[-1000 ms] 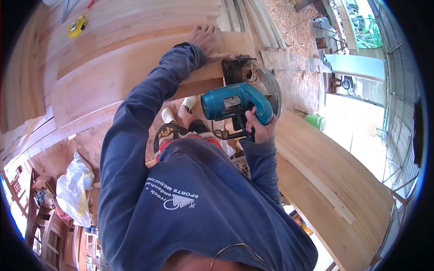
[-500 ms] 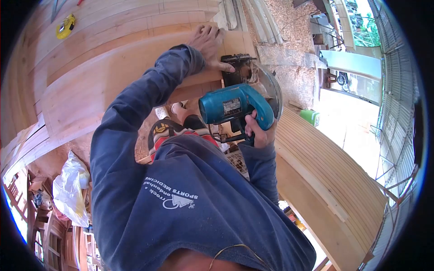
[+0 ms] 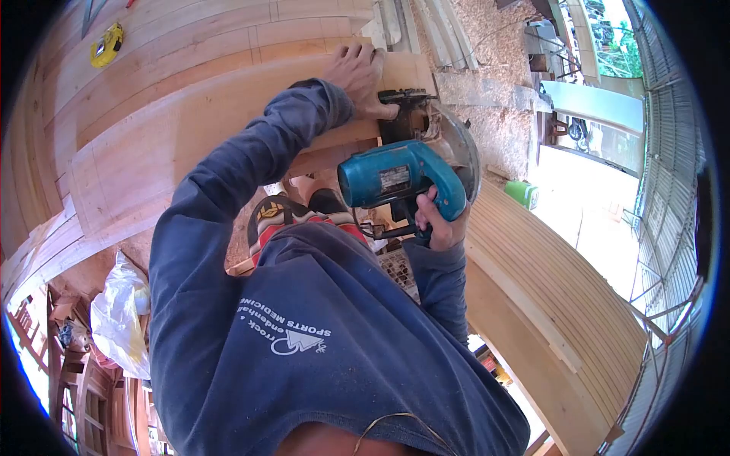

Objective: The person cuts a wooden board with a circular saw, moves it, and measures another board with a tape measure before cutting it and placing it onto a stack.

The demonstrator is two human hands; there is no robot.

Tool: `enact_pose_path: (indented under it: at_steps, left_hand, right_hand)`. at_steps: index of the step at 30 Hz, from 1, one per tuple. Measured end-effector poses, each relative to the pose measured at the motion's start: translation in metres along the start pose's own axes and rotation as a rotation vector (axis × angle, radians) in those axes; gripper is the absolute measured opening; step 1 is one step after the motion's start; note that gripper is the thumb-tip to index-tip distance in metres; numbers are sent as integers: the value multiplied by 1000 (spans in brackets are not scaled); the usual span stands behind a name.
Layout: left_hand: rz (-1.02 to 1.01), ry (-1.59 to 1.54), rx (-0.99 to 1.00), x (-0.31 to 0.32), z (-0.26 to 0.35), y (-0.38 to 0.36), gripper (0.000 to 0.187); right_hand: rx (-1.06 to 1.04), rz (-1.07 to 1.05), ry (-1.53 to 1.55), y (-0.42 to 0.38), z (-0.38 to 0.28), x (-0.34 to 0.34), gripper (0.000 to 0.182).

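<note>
My right hand (image 3: 442,220) is wrapped round the rear handle of a teal circular saw (image 3: 391,178). The saw's dark base plate lies over the near edge of a wide, pale wooden board (image 3: 205,114), close to its right end. A clear, round guard partly hides the blade side. My left hand (image 3: 357,80) rests on top of the board, fingers spread toward its far edge. Its thumb reaches to the saw's base plate and looks to be touching it.
More planks (image 3: 190,45) lie beyond the board, with a yellow tape measure (image 3: 107,45) on them. A grooved panel (image 3: 555,281) stretches along the right. Sawdust (image 3: 498,68) covers the ground. A white plastic bag (image 3: 122,311) is at lower left, a green container (image 3: 522,194) at right.
The saw, the board's right end and both hands have shifted slightly to the right in view. The grip on the saw is the same.
</note>
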State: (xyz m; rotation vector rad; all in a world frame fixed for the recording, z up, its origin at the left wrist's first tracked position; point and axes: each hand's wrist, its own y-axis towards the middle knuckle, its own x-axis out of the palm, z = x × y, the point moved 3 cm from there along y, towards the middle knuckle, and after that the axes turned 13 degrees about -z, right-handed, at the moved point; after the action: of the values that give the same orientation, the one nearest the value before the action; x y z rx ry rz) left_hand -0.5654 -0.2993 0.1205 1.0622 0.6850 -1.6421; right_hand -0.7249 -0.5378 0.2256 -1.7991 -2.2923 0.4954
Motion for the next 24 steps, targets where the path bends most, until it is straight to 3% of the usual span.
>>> enact_pose_path:
  at_steps: [10, 24]
  left_hand:
    - [48, 92, 45, 4, -1, -5, 131]
    - [-112, -23, 106, -3, -18, 10, 134]
  right_hand:
    - [0, -15, -33, 0, 0, 0, 15]
    - [21, -8, -22, -4, 10, -5, 19]
